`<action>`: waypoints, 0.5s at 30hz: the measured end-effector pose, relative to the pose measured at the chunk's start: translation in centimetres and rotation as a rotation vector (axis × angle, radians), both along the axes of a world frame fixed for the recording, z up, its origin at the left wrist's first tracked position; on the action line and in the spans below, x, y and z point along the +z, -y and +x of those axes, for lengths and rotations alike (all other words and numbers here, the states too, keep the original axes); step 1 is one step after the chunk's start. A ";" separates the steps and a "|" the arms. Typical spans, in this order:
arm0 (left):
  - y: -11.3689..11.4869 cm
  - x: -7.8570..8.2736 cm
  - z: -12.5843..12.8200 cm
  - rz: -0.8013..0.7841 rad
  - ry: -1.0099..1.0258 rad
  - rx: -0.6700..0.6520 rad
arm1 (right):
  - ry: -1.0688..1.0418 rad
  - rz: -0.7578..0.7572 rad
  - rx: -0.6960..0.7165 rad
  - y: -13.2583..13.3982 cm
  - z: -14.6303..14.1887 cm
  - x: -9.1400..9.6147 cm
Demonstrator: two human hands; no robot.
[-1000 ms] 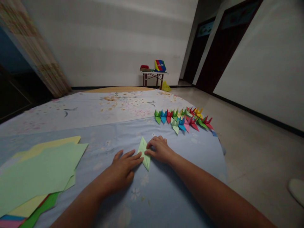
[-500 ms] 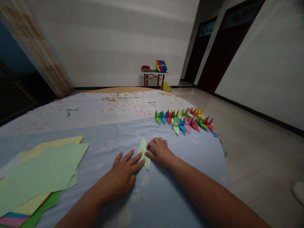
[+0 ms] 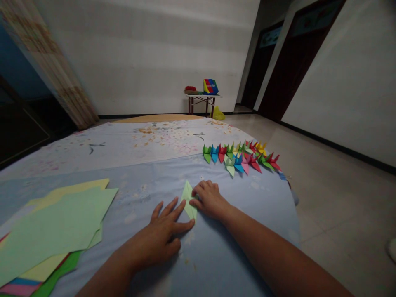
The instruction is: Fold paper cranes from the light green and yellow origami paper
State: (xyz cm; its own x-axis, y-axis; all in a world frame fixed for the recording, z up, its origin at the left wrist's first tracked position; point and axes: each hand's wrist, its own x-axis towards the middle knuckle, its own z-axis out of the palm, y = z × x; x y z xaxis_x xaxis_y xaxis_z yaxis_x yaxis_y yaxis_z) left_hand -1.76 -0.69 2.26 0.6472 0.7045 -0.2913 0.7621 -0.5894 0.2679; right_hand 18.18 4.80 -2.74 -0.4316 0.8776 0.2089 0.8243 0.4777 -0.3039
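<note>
A folded light green paper piece [image 3: 188,197] lies on the blue flowered cloth [image 3: 222,247]. My left hand [image 3: 163,235] lies flat with fingers spread, its fingertips pressing the lower end of the paper. My right hand [image 3: 208,199] is curled, with fingertips pinching the paper's right edge. Beyond them several finished paper cranes [image 3: 239,156] in red, blue, green, yellow and pink stand in rows.
A stack of coloured paper sheets [image 3: 52,231] lies at the left. The cloth ends at the right over a tiled floor [image 3: 334,194]. A small table [image 3: 202,101] with a colourful box stands by the far wall. A curtain [image 3: 52,70] hangs at the left.
My left hand slid down along the paper toward its lower tip, fingers spreading. My right hand stayed on the paper's right edge.
</note>
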 end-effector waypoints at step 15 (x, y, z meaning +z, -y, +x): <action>1.6 -2.9 3.7 0.266 -0.016 0.170 | -0.036 -0.032 0.032 0.2 0.6 1.2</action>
